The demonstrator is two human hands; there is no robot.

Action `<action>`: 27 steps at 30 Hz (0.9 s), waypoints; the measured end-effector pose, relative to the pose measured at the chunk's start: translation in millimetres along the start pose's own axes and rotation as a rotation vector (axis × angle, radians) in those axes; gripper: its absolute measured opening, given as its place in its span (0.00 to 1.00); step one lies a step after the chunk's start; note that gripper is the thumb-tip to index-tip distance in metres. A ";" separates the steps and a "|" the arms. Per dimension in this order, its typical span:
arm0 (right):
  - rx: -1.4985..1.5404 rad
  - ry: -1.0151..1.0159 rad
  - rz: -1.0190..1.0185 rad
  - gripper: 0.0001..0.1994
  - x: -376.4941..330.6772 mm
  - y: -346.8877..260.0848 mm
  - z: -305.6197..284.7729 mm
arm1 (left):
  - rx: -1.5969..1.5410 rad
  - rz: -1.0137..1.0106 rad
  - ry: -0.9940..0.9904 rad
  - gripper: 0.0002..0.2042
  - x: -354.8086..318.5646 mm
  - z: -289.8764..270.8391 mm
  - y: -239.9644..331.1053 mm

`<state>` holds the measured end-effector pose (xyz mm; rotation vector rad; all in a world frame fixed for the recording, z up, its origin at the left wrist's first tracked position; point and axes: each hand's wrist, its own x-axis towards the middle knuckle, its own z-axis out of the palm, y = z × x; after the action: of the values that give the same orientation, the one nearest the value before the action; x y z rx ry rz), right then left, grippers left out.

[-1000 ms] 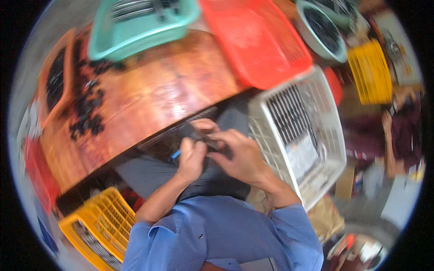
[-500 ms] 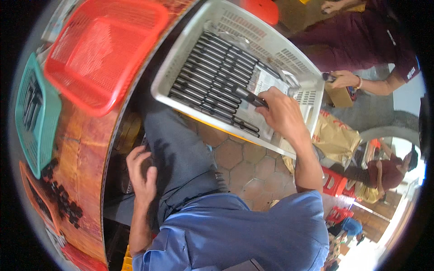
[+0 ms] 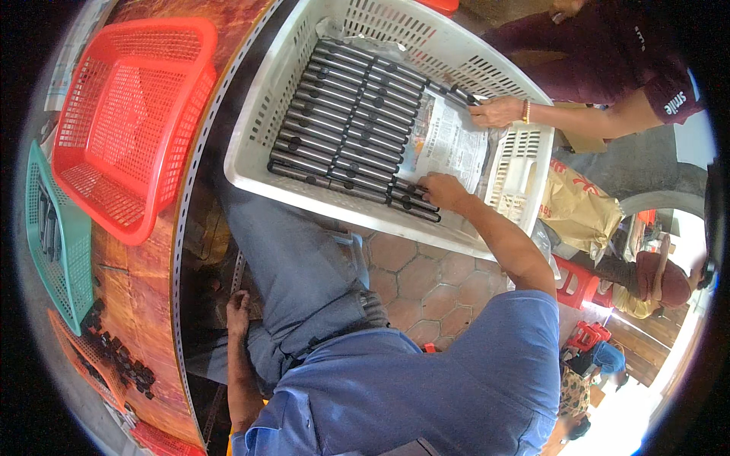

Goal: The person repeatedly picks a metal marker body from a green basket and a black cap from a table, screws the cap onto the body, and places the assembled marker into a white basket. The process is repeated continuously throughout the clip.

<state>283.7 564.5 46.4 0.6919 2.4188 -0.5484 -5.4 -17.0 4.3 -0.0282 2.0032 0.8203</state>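
Note:
My right hand (image 3: 447, 193) reaches into a white plastic crate (image 3: 242, 166). Its fingers are closed on the end of a black tube (image 3: 413, 188), beside the near end of the packed tubes. Rows of black and silver tubes (image 3: 346, 114) lie side by side in the crate, over printed paper (image 3: 449, 140). Down beside my thigh hangs my left hand (image 3: 238, 310), its fingers loosely bent and nothing visible in them. A co-worker's hand (image 3: 498, 112) comes in over the crate's far right side, at another black tube (image 3: 465, 96).
On the wooden table (image 3: 141, 281) at left stand a red basket (image 3: 137, 201) and a teal basket (image 3: 72, 292) with dark tubes. Small black parts (image 3: 122, 353) lie scattered near an orange basket (image 3: 80, 357). A tan sack (image 3: 578, 205) sits right of the crate.
My right hand has lowered the tube into the crate by the nearest row. My left hand has dropped toward my thigh. The co-worker's hand has moved in over the crate.

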 end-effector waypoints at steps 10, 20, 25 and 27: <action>0.008 0.040 0.008 0.12 5.0 -13.2 -0.7 | -0.190 -0.065 0.049 0.15 3.1 5.7 -5.7; -0.175 0.012 0.065 0.21 0.7 -12.6 -23.4 | -0.122 0.036 0.133 0.15 -14.5 15.7 20.6; 0.038 0.422 0.069 0.15 -39.8 -42.9 -84.6 | -0.187 -0.137 0.055 0.22 -29.4 6.5 36.8; 0.217 0.505 0.053 0.12 -64.6 -60.3 -111.0 | -0.156 0.043 0.160 0.23 -4.9 34.1 -15.6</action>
<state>250.4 551.5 183.7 1.0937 2.8155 -0.6875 28.3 -11.6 -11.8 -0.1450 2.0902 1.0287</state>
